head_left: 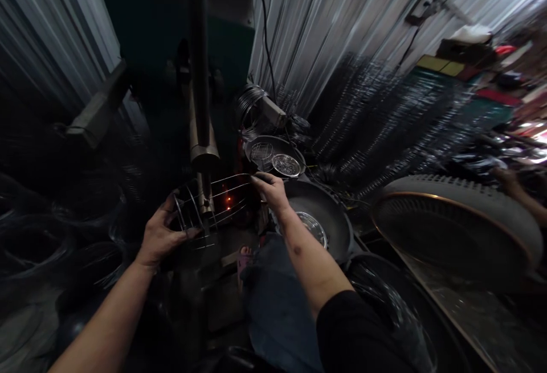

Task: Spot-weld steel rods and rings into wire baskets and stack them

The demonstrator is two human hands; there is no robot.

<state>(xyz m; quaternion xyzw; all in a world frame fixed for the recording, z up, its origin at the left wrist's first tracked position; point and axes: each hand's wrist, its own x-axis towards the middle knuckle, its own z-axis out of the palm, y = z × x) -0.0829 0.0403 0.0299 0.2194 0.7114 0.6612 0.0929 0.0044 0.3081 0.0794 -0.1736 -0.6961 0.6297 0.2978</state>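
Seemingly positions a wire frame (231,179), gripped between left hand (160,233) and right hand (272,192), near a metal rod (205,193), and probably needs steady alignment next.

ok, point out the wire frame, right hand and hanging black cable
Wire frame (231,177), head view: an upper long wire.
Right hand (273,192), head view: back of the hand.
Black cable (265,37), head view: midway down its hanging length.

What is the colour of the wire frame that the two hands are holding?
The wire frame looks silvery grey in the dim light, best seen in the head view.
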